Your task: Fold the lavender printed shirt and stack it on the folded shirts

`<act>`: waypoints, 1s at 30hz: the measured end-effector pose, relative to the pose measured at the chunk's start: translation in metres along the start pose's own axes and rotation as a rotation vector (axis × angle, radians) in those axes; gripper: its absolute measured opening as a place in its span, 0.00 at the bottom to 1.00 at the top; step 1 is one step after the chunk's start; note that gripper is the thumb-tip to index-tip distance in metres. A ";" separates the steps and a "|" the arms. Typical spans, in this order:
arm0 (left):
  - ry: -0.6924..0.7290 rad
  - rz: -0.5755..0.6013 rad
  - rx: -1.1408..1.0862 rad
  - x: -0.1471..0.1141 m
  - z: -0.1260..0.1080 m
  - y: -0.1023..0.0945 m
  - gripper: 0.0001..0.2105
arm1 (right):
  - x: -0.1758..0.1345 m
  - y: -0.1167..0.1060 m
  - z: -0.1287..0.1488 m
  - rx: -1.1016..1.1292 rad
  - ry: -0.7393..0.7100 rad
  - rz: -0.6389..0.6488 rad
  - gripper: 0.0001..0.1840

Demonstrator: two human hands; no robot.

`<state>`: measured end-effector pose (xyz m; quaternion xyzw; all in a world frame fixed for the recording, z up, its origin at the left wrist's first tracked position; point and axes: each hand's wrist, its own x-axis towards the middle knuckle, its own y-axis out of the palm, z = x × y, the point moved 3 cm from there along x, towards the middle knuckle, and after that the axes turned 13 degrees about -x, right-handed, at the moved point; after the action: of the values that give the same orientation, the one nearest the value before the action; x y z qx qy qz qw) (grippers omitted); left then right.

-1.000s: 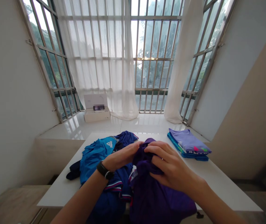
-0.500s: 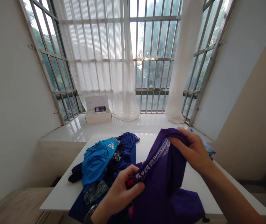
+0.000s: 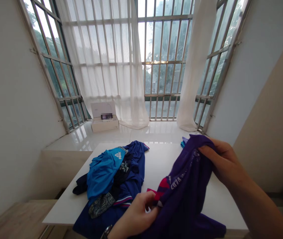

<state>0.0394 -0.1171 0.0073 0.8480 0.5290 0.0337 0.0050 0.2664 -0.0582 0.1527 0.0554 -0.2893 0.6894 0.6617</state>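
Observation:
A dark purple garment [image 3: 188, 196] with white lettering and a red-pink patch hangs between my two hands over the table's front. My right hand [image 3: 222, 157] is closed around its upper edge, holding it raised. Lower down, my left hand [image 3: 141, 210] pinches the cloth just below the red-pink part. The garment's lower end runs out of the picture, and whether it is a shirt I cannot tell. To the left of my hands lies a heap of clothes, with a bright blue garment [image 3: 103, 171] on top of a dark blue garment [image 3: 138, 166].
The white table [image 3: 67, 205] stands against a glossy window ledge [image 3: 134, 134]. An open white box [image 3: 105, 124] sits on the ledge. Behind my right hand, folded light-purple and blue cloth [image 3: 184, 142] shows in part. Sheer curtains [image 3: 101, 66] hang before barred windows.
Both hands have moved right with the purple garment. More of its red-pink patch now shows near my left hand, and a striped edge in the heap has come into view.

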 end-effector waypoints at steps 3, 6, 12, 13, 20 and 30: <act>-0.013 0.059 0.036 -0.004 -0.001 0.008 0.12 | -0.002 -0.005 -0.003 0.030 0.042 -0.017 0.16; -0.072 -0.052 -0.171 -0.009 0.002 -0.004 0.15 | -0.003 -0.017 -0.001 0.075 0.078 -0.101 0.16; -0.086 -0.613 -0.589 -0.029 -0.005 -0.065 0.30 | 0.005 -0.038 -0.005 -0.059 0.186 -0.062 0.16; -0.073 -0.647 -0.538 -0.034 -0.017 -0.077 0.29 | 0.007 -0.039 -0.007 -0.144 0.178 -0.013 0.17; 0.169 -0.711 -0.220 -0.078 -0.147 -0.130 0.21 | 0.016 -0.028 -0.007 -0.281 0.102 0.175 0.20; -0.071 -0.386 0.269 -0.092 -0.168 -0.168 0.15 | -0.030 -0.027 -0.031 -0.152 0.154 0.415 0.27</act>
<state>-0.1620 -0.1302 0.1631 0.7248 0.6804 -0.0685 -0.0832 0.3048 -0.0708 0.1216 -0.1083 -0.2943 0.7892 0.5281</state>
